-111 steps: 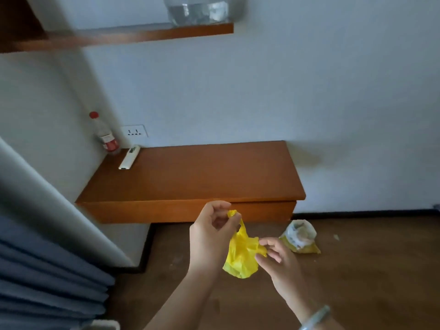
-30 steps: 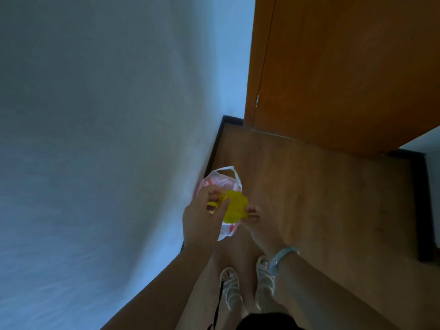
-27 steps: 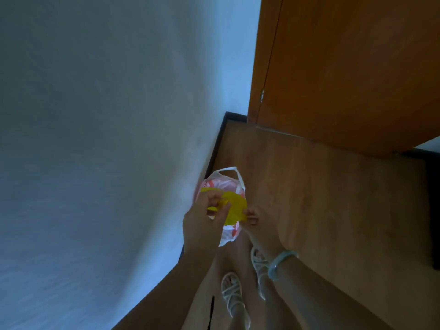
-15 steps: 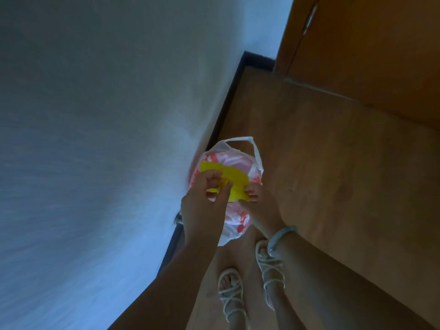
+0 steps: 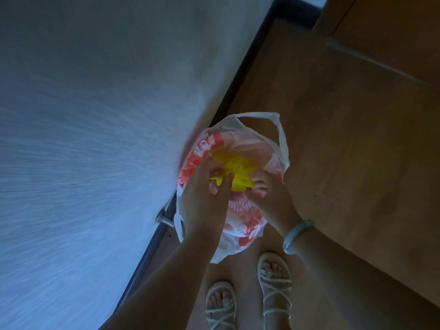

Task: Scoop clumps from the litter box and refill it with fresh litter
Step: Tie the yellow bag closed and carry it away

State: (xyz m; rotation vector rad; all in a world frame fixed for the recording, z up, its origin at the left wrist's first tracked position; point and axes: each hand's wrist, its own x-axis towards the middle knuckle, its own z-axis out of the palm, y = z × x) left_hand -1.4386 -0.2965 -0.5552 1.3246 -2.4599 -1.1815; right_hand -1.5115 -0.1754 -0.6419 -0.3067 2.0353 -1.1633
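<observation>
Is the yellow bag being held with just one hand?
No, the left hand and the right hand both pinch the yellow bag over the open red-and-white bag.

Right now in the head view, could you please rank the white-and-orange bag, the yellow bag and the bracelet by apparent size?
1. white-and-orange bag
2. yellow bag, only partly visible
3. bracelet, though nearer the camera

No legible text (bag print blurred).
</observation>
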